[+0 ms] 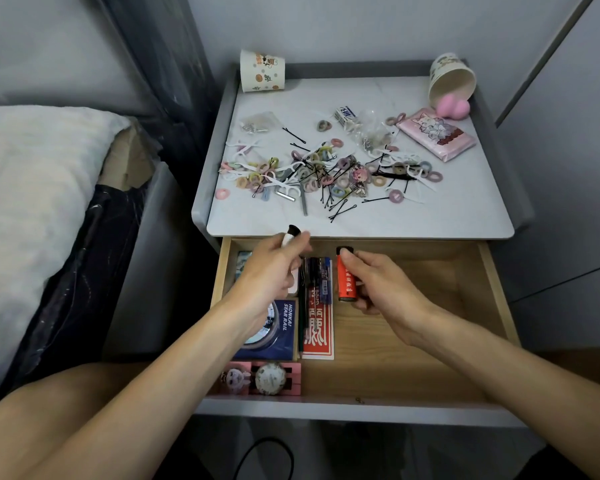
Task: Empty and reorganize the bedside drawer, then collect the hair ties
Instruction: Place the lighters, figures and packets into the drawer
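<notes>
Orange tube (pixel 344 278) pinched in right hand (pixel 385 289), white tube (pixel 286 240) in left hand (pixel 271 271)

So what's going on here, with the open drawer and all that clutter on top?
A person is sorting a bedside drawer. The left hand grips a white black-capped tube and the right hand an orange black-capped tube, both over the open drawer. The drawer's left side holds pens and a Honkai Star Rail box. On the nightstand top, hair ties, bobby pins and floss picks lie scattered, not yet collected.
</notes>
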The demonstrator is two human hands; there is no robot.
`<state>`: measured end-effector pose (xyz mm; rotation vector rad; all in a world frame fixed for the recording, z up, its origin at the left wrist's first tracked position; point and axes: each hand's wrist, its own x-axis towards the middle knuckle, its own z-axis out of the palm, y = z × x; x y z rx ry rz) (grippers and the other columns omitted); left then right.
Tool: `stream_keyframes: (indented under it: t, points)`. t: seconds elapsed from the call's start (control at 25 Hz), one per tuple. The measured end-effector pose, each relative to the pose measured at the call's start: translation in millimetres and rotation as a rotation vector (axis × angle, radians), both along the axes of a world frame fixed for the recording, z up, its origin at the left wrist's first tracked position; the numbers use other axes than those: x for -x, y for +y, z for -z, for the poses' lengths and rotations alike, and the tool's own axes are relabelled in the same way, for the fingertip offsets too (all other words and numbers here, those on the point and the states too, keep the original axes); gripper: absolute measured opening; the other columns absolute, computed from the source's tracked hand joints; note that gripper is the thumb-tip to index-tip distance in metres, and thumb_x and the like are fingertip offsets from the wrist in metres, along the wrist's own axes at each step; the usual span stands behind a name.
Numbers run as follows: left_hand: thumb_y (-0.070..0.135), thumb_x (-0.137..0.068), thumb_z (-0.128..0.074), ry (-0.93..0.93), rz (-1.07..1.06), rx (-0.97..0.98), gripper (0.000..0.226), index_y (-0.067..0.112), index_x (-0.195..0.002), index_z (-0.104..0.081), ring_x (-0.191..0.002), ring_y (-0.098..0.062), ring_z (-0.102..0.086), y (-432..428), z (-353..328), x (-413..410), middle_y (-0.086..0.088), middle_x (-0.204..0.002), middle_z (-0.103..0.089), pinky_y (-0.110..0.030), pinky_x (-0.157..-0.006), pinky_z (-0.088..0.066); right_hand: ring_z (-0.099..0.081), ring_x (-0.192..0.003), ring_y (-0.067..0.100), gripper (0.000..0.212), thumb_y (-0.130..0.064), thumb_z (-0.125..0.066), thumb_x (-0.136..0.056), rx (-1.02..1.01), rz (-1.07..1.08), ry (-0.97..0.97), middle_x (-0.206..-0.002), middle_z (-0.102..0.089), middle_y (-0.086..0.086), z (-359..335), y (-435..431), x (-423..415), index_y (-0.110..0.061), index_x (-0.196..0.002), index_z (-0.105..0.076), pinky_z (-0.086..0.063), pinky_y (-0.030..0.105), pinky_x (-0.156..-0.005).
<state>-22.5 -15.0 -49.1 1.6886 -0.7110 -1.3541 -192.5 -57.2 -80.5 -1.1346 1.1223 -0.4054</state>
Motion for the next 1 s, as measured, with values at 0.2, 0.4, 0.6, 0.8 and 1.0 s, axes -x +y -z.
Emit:
stream_keyframes:
  t: [0.2,0.4,0.6,0.8,1.0]
  points:
    - [0.044,-0.103,-0.042,0.182,-0.239,0.035,0.044,0.008,-0.106,-0.068,-0.046,-0.010,-0.032,-9,-5,-14,0.003,-0.064,-0.045,-0.024,-0.047,-0.024,-0.053,-0.055,0.011,0.015,-0.020,-0.046,-0.105,-0.167,-0.077,0.206,-0.079,-0.059,0.007,43,-19,9,-0.010,-0.112,-0.053,-0.042,0.021,-0.046]
    - [0.035,-0.105,-0.043,0.240,-0.276,0.047,0.038,0.006,-0.111,-0.067,-0.053,-0.013,-0.040,-10,-2,-14,0.000,-0.068,-0.048,-0.028,-0.057,-0.033,-0.057,-0.056,0.013,0.006,-0.003,-0.054,-0.098,-0.066,-0.145,0.325,-0.072,-0.062,0.008,69,-44,-1,-0.005,-0.103,-0.051,-0.049,0.018,-0.048]
    - [0.021,-0.105,-0.045,0.292,-0.308,0.081,0.030,0.001,-0.116,-0.065,-0.063,-0.012,-0.047,-11,0,-17,-0.003,-0.078,-0.050,-0.023,-0.060,-0.042,-0.057,-0.046,0.010,0.009,-0.003,-0.065,-0.092,-0.012,-0.060,0.328,-0.068,-0.061,0.013,90,-49,-13,-0.003,-0.089,-0.057,-0.048,0.016,-0.043]
    - [0.006,-0.101,-0.049,0.313,-0.322,0.071,0.022,-0.002,-0.118,-0.061,-0.071,-0.015,-0.058,-13,5,-14,-0.014,-0.103,-0.061,-0.023,-0.059,-0.050,-0.054,-0.044,0.011,0.017,-0.006,-0.068,-0.090,0.096,-0.101,0.392,-0.062,-0.061,0.011,96,-51,-13,-0.005,-0.077,-0.057,-0.047,0.017,-0.041]
    - [0.009,-0.093,-0.064,0.106,-0.180,0.028,0.014,0.006,-0.106,-0.069,-0.083,-0.018,-0.063,-6,10,-13,-0.008,-0.095,-0.073,-0.029,-0.070,-0.049,-0.058,-0.050,0.011,0.022,-0.020,-0.074,-0.088,0.302,-0.190,0.595,-0.062,-0.065,0.003,89,-49,-6,-0.013,-0.071,-0.060,-0.046,0.024,-0.050]
